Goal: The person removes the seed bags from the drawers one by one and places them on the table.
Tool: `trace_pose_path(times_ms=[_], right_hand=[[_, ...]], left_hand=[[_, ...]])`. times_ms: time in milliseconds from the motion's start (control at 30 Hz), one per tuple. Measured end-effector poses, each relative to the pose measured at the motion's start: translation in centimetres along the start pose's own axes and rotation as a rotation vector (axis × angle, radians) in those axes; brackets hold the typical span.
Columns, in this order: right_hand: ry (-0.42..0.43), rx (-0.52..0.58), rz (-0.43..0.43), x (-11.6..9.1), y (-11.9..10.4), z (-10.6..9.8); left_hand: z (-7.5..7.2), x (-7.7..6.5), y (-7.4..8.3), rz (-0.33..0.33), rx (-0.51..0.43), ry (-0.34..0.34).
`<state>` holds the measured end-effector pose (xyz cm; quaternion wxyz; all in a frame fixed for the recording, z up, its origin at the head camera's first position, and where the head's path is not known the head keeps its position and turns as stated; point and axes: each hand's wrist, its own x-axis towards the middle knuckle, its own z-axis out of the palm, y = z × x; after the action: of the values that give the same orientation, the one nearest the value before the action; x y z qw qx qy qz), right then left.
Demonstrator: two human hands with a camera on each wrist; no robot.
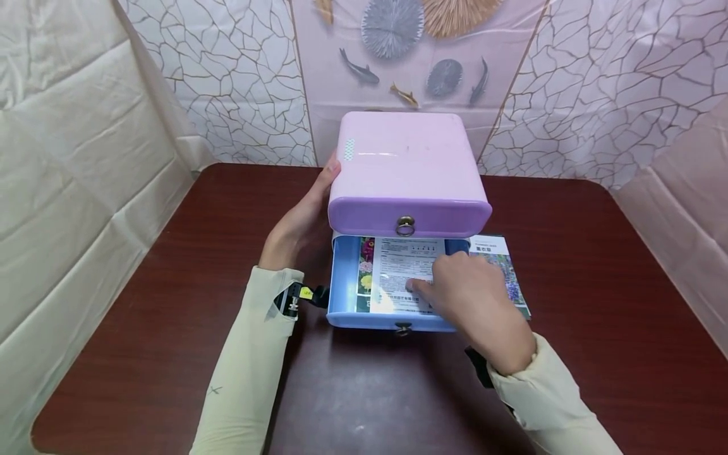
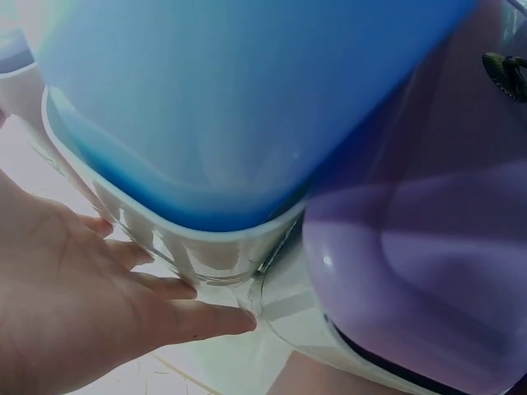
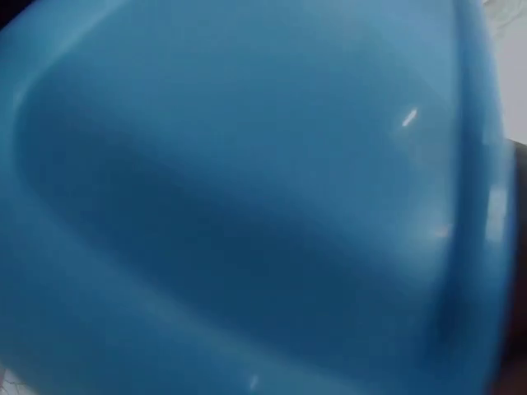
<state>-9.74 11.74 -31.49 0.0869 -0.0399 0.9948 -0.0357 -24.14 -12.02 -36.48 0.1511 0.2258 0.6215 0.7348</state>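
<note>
A two-tier drawer box stands on the table, a pink and purple unit (image 1: 409, 164) above a lower one whose blue drawer (image 1: 344, 278) is pulled out. My left hand (image 1: 301, 221) rests along the box's left side; the left wrist view shows its fingers (image 2: 206, 321) fairly straight against the white casing. Inside the drawer lies a white printed seed packet (image 1: 398, 265) over a flower-pictured packet (image 1: 366, 268). My right hand (image 1: 478, 297) grips the white packet at its right edge, thumb on top, other fingers hidden. The right wrist view shows mostly blue plastic (image 3: 247, 181).
Another flower packet (image 1: 503, 265) lies on the table to the right of the box, partly behind my right hand. Ring pulls (image 1: 405, 225) hang on the drawer fronts. The dark brown table (image 1: 159, 303) meets draped cloth at the back and sides.
</note>
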Motion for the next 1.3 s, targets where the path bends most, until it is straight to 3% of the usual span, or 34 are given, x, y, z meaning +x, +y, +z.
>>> trace_pose_path(times_ms=[300,467,733,1100,1300], right_hand=[[-0.041,0.055,0.074,1.0,-0.2,0.4],[0.056,0.165,0.091,0.8,0.1,0.7],[0.16,0.4,0.035,0.5,1.3,1.1],[0.091,0.774,-0.005,0.4,3.7,1.0],[-0.036,1.027,0.01,0.6,4.7,0.8]], left_hand=[[0.1,-0.1,0.1,-0.009,-0.031,0.005],[0.3,-0.2,0.1,-0.015,-0.028,0.015],[0.4,-0.3,0.0,-0.054,-0.049,0.024],[0.7,-0.3,0.2,-0.043,-0.034,0.015],[0.6,-0.4,0.2,-0.051,-0.02,0.019]])
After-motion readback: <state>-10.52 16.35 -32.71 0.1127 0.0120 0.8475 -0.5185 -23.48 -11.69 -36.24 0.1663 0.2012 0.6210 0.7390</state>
